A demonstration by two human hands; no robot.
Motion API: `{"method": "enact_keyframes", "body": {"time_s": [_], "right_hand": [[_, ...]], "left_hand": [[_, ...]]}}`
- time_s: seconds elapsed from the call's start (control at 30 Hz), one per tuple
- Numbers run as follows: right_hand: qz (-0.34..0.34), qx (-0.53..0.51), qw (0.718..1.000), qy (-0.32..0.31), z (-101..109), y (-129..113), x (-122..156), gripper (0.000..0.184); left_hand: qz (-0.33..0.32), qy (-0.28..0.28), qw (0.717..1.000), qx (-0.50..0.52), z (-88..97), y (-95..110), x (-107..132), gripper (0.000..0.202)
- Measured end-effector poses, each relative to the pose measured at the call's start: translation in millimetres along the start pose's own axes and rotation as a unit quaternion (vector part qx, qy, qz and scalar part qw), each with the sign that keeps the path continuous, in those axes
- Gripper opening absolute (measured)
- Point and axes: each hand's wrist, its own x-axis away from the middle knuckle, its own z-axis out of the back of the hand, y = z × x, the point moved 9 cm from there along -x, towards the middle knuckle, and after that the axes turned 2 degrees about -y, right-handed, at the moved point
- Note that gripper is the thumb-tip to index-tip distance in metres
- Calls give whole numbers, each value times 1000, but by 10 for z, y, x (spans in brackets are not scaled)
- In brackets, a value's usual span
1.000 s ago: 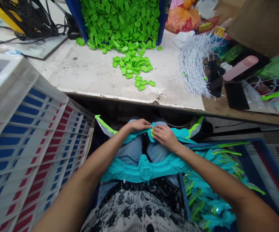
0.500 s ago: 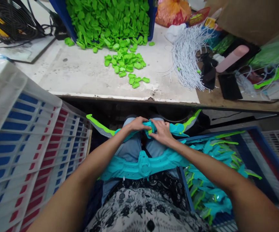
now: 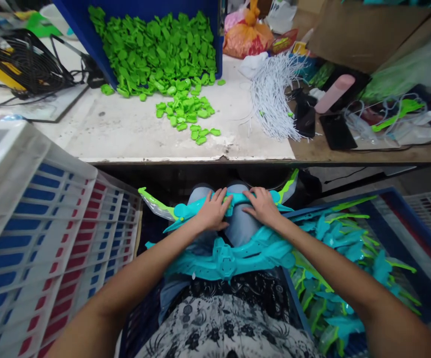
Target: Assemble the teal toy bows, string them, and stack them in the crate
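Observation:
A teal toy bow (image 3: 185, 209) with green and grey tips lies across my knees. My left hand (image 3: 213, 211) presses down on its middle from the left, fingers closed over it. My right hand (image 3: 263, 206) grips the same middle part from the right. A second teal bow piece (image 3: 233, 256) rests across my lap, nearer my body. Small green plastic pieces (image 3: 185, 109) lie loose on the white tabletop (image 3: 133, 132) beyond my knees, spilled from a blue bin (image 3: 81, 22) full of them.
A white crate (image 3: 32, 219) with blue and red slots stands at my left. A blue crate (image 3: 353, 248) of teal bow parts sits at my right. On the table lie a bundle of white cords (image 3: 271, 99), a fan (image 3: 21, 62), a pink bottle (image 3: 333, 93) and a black phone (image 3: 337, 132).
Both hands have shifted from pinching a small green piece at the bow's middle to pressing down on the bow with fingers spread over it. The view has tilted up slightly.

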Motion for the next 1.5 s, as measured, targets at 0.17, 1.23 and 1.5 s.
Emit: {"method": "enact_keyframes", "body": {"time_s": [0.17,1.23,1.5], "right_hand": [[47,0,997,-53,176,-22,-257,34],[-339,-355,855,168,662,1714,1363,30],[-211,-162,934,238,697,1521,1278,18]], "left_hand": [[56,-23,994,92,-1,-259,-102,59],[172,-144,737,637,-706,797,-1118,15],[218,-184,613,737,-1130,1202,-1378,7]]}}
